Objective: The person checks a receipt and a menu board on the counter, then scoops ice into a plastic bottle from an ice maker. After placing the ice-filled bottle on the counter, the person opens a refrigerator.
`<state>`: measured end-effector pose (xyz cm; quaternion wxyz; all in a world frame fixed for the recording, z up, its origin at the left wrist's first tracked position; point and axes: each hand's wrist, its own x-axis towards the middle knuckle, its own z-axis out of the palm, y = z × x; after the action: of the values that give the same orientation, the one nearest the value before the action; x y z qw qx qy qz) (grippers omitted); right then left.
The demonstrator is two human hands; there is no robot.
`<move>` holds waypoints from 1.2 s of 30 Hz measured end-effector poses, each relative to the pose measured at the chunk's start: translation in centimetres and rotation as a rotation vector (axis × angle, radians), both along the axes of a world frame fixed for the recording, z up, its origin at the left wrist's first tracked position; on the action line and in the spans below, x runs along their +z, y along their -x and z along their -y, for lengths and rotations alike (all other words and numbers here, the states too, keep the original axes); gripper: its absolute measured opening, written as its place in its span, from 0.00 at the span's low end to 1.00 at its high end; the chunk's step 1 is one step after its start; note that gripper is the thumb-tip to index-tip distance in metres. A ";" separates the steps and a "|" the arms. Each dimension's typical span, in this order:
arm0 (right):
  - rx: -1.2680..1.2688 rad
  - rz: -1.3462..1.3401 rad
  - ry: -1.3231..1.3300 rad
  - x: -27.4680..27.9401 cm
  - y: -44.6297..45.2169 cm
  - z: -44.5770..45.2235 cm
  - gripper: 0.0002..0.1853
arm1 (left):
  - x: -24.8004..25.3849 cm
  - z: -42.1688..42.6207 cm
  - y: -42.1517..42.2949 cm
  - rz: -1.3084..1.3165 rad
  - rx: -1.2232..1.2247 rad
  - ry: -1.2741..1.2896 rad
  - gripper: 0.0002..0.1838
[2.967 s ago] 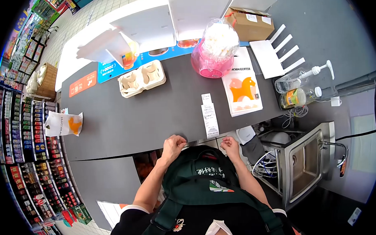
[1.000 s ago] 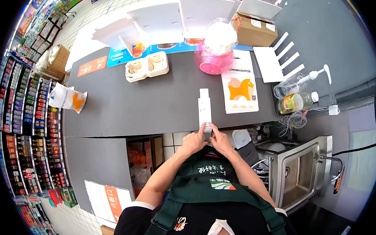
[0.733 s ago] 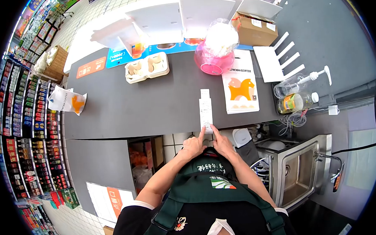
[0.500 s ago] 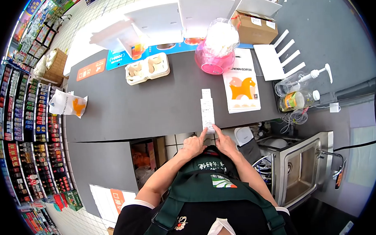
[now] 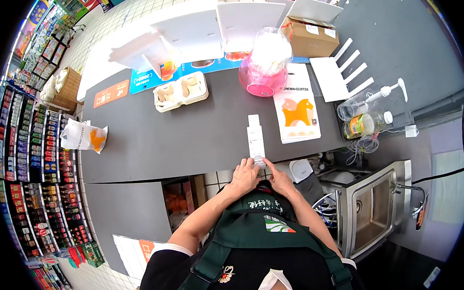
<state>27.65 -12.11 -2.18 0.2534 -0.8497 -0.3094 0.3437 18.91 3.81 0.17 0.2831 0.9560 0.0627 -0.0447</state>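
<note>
receipt (image 5: 255,138): white, dark print | counter (image 5: 191,141): dark grey | paper bags (image 5: 297,131): white, orange horse | apron (image 5: 245,234): green

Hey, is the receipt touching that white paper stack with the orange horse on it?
Apart. The head view shows it plainly: a strip of bare grey counter separates the receipt from the white paper stack.

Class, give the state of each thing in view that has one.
Receipt, lying printed side up
Left hand, fingertips at the receipt
Right hand, index finger extended at the receipt
Cup carrier, hollows facing up
Printed bags, stacked flat
Router, antennas extended
Pump bottle, pump fitted
Labelled bottle, capped
</note>
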 end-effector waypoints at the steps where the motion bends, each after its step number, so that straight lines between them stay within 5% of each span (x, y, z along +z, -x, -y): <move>1: -0.003 -0.016 -0.013 0.0 0.0 0.0 0.44 | -0.5 0.0 -0.1 -0.019 0.003 0.027 0.17; 8: -0.015 -0.147 0.001 0.1 -0.2 0.1 0.45 | -3.7 -1.0 -0.5 -0.037 0.073 0.303 0.16; 36: -0.143 -0.308 -0.229 -1.9 0.6 0.3 0.46 | -3.5 -1.7 -0.7 -0.091 0.096 0.416 0.17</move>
<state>27.09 -12.40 -4.10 0.4165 -0.7725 -0.2427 0.4134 19.61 5.52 -3.31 0.4730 0.8698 0.1102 -0.0864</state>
